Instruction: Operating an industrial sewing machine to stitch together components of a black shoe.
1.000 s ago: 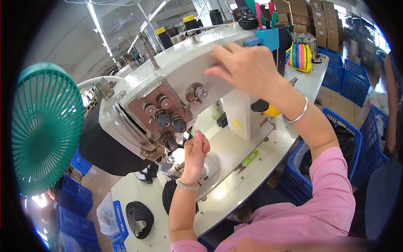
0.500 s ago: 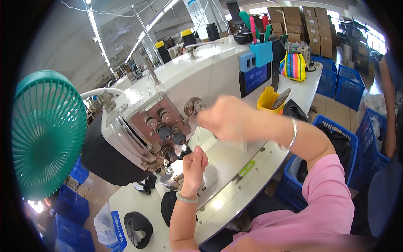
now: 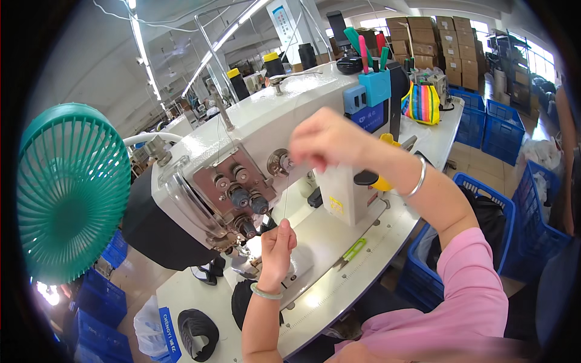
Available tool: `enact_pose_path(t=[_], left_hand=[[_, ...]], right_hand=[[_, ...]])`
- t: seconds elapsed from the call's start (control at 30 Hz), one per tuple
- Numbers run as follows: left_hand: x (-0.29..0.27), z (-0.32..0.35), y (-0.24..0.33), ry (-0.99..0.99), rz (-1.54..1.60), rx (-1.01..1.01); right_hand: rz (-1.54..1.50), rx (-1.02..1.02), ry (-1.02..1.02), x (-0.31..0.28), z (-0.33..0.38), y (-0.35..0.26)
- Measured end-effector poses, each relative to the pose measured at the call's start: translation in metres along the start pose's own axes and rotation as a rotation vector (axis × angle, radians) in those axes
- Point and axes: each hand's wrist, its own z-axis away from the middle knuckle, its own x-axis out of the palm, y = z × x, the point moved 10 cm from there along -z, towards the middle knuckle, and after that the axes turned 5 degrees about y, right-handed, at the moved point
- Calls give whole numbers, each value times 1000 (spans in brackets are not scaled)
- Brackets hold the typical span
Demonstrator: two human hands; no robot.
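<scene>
A white industrial sewing machine (image 3: 284, 115) stands on a white table (image 3: 357, 242), its front plate carrying metal tension knobs (image 3: 242, 196). My right hand (image 3: 324, 142) is raised in front of the machine arm, fingers pinched on a thin thread (image 3: 286, 190). The thread runs straight down to my left hand (image 3: 277, 242), which pinches its lower end just right of the needle area. A pale bracelet sits on my left wrist, a silver bangle on my right.
A teal fan (image 3: 69, 190) stands close at the left. Green snips (image 3: 351, 253) lie on the table. A blue tool holder (image 3: 375, 85), a striped pouch (image 3: 423, 103), dark fabric pieces (image 3: 196, 330) and blue crates (image 3: 532, 206) surround the machine.
My right hand came down from the top of the machine arm to its front, drawing the thread taut above my left hand, which stayed near the needle.
</scene>
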Motion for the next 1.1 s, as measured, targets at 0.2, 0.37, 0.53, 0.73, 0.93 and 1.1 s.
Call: enact_pose_path(t=[0.2,0.37,0.53,0.73,0.93,1.1], left_hand=[[-12,19,17,11,100,-9],[-43,53,12,78,58,24],[-15,65,36,-20,124,105],[-1,70,39,-92,197,160],[-6,73,41,-6,284,151],[-6,73,40,-20,270,150]], right_hand=[[1150,-367,204,29,23,-19],[930,-675,414,37,40,-41],[1151,-995,360,58,45,-50],[741,-923,402,48,76,-25],[967,-620,-19,145,168,217],[906,-405,-101,141,160,235]])
